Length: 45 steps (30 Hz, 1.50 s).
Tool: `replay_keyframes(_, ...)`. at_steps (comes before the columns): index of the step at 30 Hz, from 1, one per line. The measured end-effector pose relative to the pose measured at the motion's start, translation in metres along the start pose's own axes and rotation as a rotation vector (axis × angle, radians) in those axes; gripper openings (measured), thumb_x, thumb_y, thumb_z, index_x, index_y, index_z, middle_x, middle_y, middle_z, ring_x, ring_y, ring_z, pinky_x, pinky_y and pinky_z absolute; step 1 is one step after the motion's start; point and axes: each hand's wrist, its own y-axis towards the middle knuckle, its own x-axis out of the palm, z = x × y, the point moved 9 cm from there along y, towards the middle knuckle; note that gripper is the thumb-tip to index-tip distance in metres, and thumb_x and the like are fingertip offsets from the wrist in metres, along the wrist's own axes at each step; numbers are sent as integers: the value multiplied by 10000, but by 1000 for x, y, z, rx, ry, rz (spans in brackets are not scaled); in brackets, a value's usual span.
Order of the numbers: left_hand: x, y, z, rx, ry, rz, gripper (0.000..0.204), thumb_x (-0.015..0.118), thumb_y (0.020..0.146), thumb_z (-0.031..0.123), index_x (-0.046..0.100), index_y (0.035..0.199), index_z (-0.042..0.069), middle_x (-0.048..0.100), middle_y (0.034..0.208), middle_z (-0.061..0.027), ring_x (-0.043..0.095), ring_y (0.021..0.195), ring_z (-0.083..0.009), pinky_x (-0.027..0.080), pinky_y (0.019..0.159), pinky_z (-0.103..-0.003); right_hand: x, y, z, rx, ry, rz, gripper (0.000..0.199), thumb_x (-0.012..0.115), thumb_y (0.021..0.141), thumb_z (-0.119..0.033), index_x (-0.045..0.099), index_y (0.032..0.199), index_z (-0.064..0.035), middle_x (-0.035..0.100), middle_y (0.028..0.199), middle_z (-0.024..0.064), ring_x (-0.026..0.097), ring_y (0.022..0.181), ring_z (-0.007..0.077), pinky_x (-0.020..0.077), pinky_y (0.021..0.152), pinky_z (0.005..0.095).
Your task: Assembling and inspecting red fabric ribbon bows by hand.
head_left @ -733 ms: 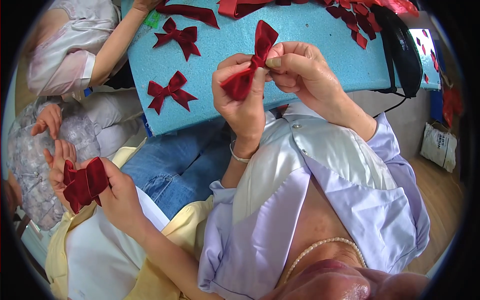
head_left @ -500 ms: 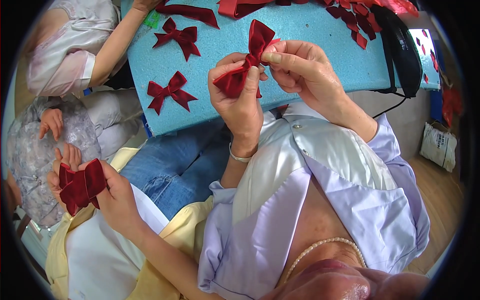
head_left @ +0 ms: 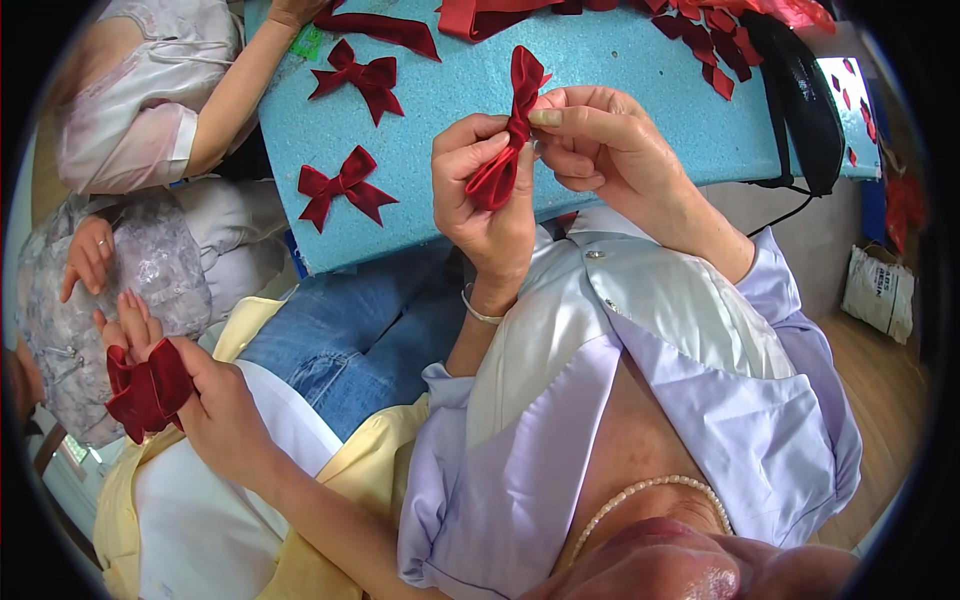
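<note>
Above the table's front edge I hold a dark red velvet bow [head_left: 523, 85], turned nearly edge-on with one loop up and one down. My left hand [head_left: 490, 215] is closed around its lower loop, thumb and fingers near the knot. My right hand [head_left: 615, 145] pinches at the knot's right side with thumb and forefinger; the other fingers are curled, and what the tips grip is partly hidden. On the blue table [head_left: 620, 60], left of my hands, lie two tied velvet bows, an upper bow [head_left: 358, 78] and a lower bow [head_left: 345, 188].
Red ribbon lengths [head_left: 385, 27] and small red pieces [head_left: 725, 50] lie along the table's far side. A black object [head_left: 805, 110] hangs over the right edge. At the left, a co-worker's hand [head_left: 225, 410] holds another red bow [head_left: 150, 392]; another person's arm [head_left: 235, 100] rests on the table.
The bow in my hands has turned, its loops now showing narrower. My right hand has barely moved. The co-worker's bow at the left has shifted slightly left and down.
</note>
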Motion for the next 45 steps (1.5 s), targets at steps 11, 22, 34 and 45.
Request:
replay_keyframes(11, -1, 3, -12, -141, -243, 61, 263, 659, 830, -80, 486, 1010, 4, 541, 1102, -151, 607, 876, -181, 567, 750, -286, 2, 3, -2, -38, -16, 20, 103, 608, 889, -141, 586, 903, -41, 498, 653, -18, 353, 516, 36, 241, 456, 205)
replay_keyframes(22, -3, 2, 3, -8, 9, 29, 246, 667, 816, -88, 508, 976, 9, 551, 1099, -143, 596, 888, -178, 538, 773, -298, 8, 2, -4, -67, -77, -20, 75, 623, 867, -103, 577, 883, -46, 513, 682, -25, 360, 515, 31, 246, 459, 197)
replay_keyframes(34, 3, -7, -30, -571, -695, 154, 228, 654, 853, -24, 506, 1016, 33, 558, 1120, -133, 589, 778, -167, 489, 670, -289, 10, 1, -11, -138, -210, 26, 82, 610, 845, -68, 560, 876, -11, 538, 704, 0, 361, 486, 30, 249, 439, 204)
replay_keyframes(45, -7, 4, -12, -432, -439, 78, 248, 669, 829, -37, 527, 1023, 23, 573, 1067, -97, 569, 795, -127, 473, 677, -245, 21, -11, -73, -794, -786, 125, 218, 676, 834, -116, 589, 1007, -15, 586, 855, 8, 514, 731, 61, 413, 602, 198)
